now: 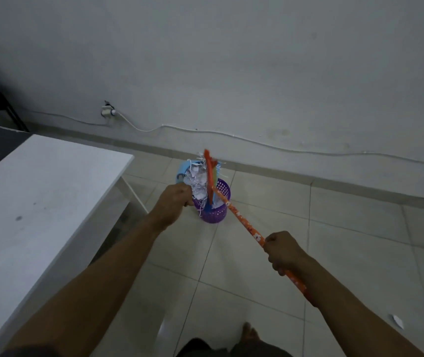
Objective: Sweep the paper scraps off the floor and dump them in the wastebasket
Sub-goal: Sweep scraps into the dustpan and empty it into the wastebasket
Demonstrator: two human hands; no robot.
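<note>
A purple mesh wastebasket (218, 215) stands on the tiled floor near the wall. Above it a light blue dustpan (182, 172) is tipped up, and shredded white paper scraps (198, 184) slide from it into the basket. My left hand (173, 202) grips the dustpan's handle beside the basket's left rim. My right hand (281, 252) grips the orange patterned broom handle (241, 219); the broom's orange head (209, 171) rests against the scraps in the pan. One white scrap (397, 321) lies on the floor at the lower right.
A white table (38, 202) fills the left side, its leg close to the basket. A white cable (231, 136) runs along the wall from a socket (107, 110). My bare foot (249, 333) shows at the bottom. Open tiled floor lies to the right.
</note>
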